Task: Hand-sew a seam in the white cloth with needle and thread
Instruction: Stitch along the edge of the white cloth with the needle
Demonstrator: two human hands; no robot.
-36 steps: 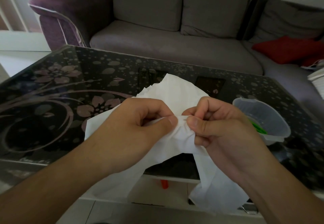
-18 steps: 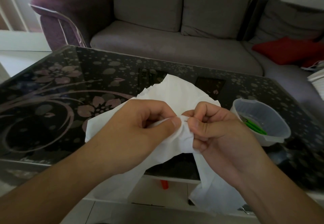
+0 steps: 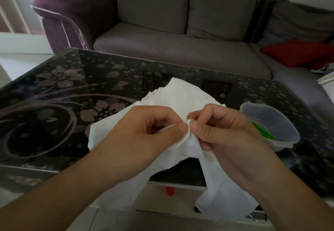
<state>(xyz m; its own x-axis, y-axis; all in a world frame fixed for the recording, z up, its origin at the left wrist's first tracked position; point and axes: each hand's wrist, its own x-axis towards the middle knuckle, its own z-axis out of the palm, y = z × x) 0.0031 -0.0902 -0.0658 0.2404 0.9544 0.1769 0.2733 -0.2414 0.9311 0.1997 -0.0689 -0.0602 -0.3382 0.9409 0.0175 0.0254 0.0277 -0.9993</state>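
The person holds the white cloth (image 3: 182, 95) up over the near edge of the glass table (image 3: 54, 104). The left hand (image 3: 144, 131) pinches a fold of the cloth between thumb and curled fingers. The right hand (image 3: 222, 131) pinches the same fold from the other side, thumb on top, fingers curled under. The two thumbs almost touch at the middle of the view. Part of the cloth lies on the table at 12 o'clock from the hands, and two ends hang down off the edge at 6 o'clock.

No needle or thread can be seen. They are too thin to spot, or hidden in the fingers.

What could go wrong? If a needle is tucked in that fold, the tips are packed so close that it could prick a thumb. The cloth is soft and bunched, so the fold could slip and the seam would come out crooked. A hard pull could scrunch the cloth or snap the thread. The hanging ends could tug the rest of the cloth off the table.

At 3 o'clock from the hands sits a clear plastic tub (image 3: 282, 122) on the table. Something bright green (image 3: 262, 133) lies inside it. What it is cannot be told. The right elbow could bump the tub, since it is near.
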